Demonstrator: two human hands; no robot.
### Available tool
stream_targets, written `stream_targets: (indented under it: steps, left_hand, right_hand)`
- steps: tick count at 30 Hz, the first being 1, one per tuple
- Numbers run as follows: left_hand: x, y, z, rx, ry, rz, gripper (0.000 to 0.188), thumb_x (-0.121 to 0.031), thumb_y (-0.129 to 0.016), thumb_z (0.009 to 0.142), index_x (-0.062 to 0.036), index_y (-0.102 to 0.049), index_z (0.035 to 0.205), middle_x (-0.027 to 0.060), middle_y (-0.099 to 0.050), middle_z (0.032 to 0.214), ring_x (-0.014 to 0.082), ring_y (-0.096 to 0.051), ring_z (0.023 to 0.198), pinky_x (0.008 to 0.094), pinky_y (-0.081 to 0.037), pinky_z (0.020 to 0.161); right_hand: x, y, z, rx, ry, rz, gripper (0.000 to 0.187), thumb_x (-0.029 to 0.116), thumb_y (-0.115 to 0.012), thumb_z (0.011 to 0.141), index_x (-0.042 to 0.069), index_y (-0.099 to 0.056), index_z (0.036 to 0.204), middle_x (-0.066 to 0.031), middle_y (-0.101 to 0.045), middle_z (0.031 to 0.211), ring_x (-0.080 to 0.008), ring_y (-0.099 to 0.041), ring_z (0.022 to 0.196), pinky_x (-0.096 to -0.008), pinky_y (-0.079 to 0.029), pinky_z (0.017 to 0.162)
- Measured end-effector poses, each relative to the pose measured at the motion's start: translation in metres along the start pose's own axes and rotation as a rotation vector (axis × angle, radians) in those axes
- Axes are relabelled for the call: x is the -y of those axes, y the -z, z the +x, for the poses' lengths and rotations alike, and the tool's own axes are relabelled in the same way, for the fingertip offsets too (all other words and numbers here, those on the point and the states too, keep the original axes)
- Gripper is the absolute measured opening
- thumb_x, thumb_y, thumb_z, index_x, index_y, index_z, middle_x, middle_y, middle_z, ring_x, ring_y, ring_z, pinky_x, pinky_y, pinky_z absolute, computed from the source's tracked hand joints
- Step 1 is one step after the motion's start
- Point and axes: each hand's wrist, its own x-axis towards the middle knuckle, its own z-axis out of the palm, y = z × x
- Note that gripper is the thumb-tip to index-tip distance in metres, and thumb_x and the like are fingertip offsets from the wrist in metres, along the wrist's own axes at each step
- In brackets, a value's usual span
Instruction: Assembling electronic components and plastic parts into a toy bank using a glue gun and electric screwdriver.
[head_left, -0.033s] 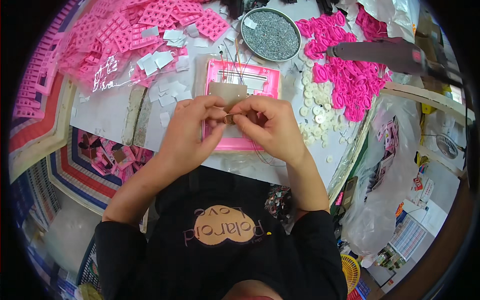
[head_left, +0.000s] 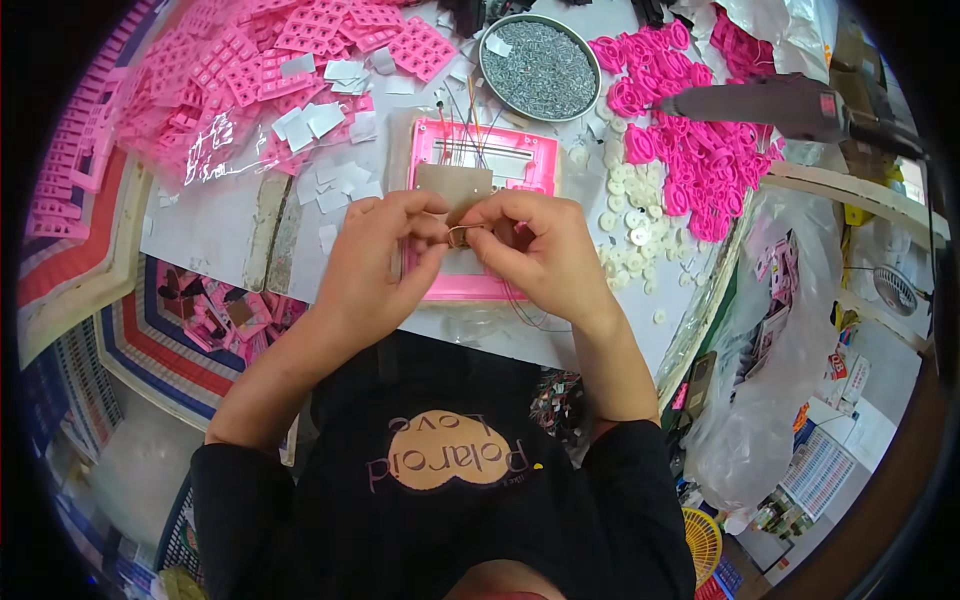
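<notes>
Over the pink plastic housing (head_left: 545, 150), both hands meet with fingertips close together. My left hand (head_left: 378, 262) is closed in a pinch at the left side of a small brass-coloured part (head_left: 458, 237) with thin wire. From the other side, my right hand (head_left: 540, 245) pinches the same part between thumb and fingers. Thin red and dark wires (head_left: 520, 305) hang below my right hand. In the housing lies a brown board (head_left: 455, 181), with several coloured wires (head_left: 470, 125) standing up from its far edge. My hands hide the housing's middle.
Pink keypad-like pieces (head_left: 235, 65) and white paper squares (head_left: 335, 185) lie at left. A round tray of screws (head_left: 540, 70) stands behind the housing. To the right are white discs (head_left: 632, 215), pink ring-shaped parts (head_left: 700, 150) and a hanging electric screwdriver (head_left: 770, 105).
</notes>
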Motion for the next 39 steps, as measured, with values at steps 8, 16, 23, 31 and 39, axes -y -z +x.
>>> stream_targets:
  steps: [8,16,23,31,39]
  left_hand:
    - [0.002,0.001,0.004,0.096,-0.056,0.181,0.009,-0.012,-0.075,0.081,-0.0109,-0.069,0.088,-0.0003,-0.067,0.082,0.018,-0.06,0.076,0.0373,-0.034,0.08]
    - [-0.001,0.001,0.005,0.12,-0.007,0.169,0.009,-0.006,-0.073,0.08,-0.008,-0.068,0.088,0.0017,-0.069,0.086,0.0195,-0.062,0.08,0.0353,-0.034,0.078]
    - [-0.005,0.002,0.003,0.098,0.026,0.201,0.011,-0.005,-0.069,0.078,-0.0088,-0.068,0.089,0.0013,-0.069,0.086,0.0183,-0.062,0.081,0.0347,-0.033,0.081]
    - [-0.008,0.002,0.002,0.085,-0.017,0.21,0.01,-0.007,-0.071,0.079,-0.01,-0.067,0.088,0.0002,-0.066,0.081,0.0175,-0.061,0.078,0.0352,-0.032,0.081]
    - [-0.001,0.006,0.003,0.123,-0.042,0.17,0.013,-0.004,-0.075,0.078,-0.01,-0.068,0.088,0.0004,-0.065,0.08,0.018,-0.059,0.075,0.0354,-0.033,0.078]
  right_hand:
    - [-0.014,-0.006,-0.004,-0.055,-0.064,0.15,0.008,0.008,-0.071,0.084,0.002,-0.072,0.088,-0.0018,-0.063,0.064,-0.0057,-0.051,0.053,-0.0251,-0.04,0.05]
    - [-0.009,-0.005,-0.009,-0.052,-0.041,0.091,0.01,0.008,-0.073,0.083,0.002,-0.071,0.09,-0.0004,-0.059,0.062,-0.0053,-0.049,0.053,-0.0241,-0.04,0.05]
    - [-0.018,-0.01,-0.013,-0.099,-0.088,0.221,0.009,0.006,-0.073,0.082,0.001,-0.071,0.089,0.0023,-0.058,0.064,-0.002,-0.044,0.054,-0.0221,-0.035,0.049]
    - [-0.012,-0.013,-0.013,-0.093,-0.049,0.165,0.007,0.005,-0.072,0.082,0.001,-0.071,0.088,0.0026,-0.059,0.065,-0.0008,-0.043,0.055,-0.022,-0.034,0.049]
    - [-0.017,-0.014,-0.015,-0.084,-0.093,0.223,0.007,0.005,-0.072,0.083,0.001,-0.071,0.09,0.0044,-0.057,0.064,-0.0007,-0.042,0.055,-0.0212,-0.033,0.05]
